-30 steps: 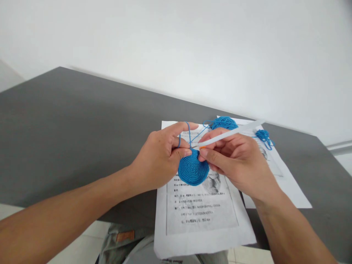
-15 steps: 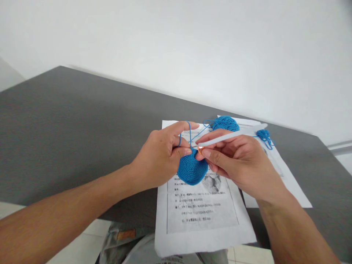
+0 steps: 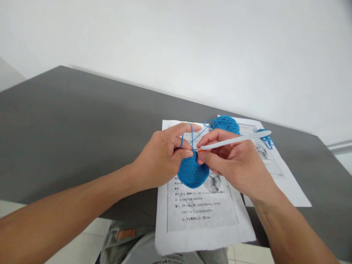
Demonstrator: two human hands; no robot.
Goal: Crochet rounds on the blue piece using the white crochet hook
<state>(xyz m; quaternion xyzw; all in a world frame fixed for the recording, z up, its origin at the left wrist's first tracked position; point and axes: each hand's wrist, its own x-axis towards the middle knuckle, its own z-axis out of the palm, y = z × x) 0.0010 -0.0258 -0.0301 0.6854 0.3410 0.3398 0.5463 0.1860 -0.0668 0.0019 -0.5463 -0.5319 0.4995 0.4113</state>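
Though slightly aslant, white hook (image 3: 234,140) crosswise (leftward-facing, at blue disc (image 3: 193,172)).

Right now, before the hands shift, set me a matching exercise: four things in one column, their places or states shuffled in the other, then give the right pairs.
Things
1. Left hand
2. Right hand
3. Crocheted disc
4. Larger yarn bundle

Places or states
A. grips the pale-handled hook
B. lies beyond the right hand
C. has a blue strand looped over it
D. round, hanging below the fingertips

Pairs: 1-C, 2-A, 3-D, 4-B.
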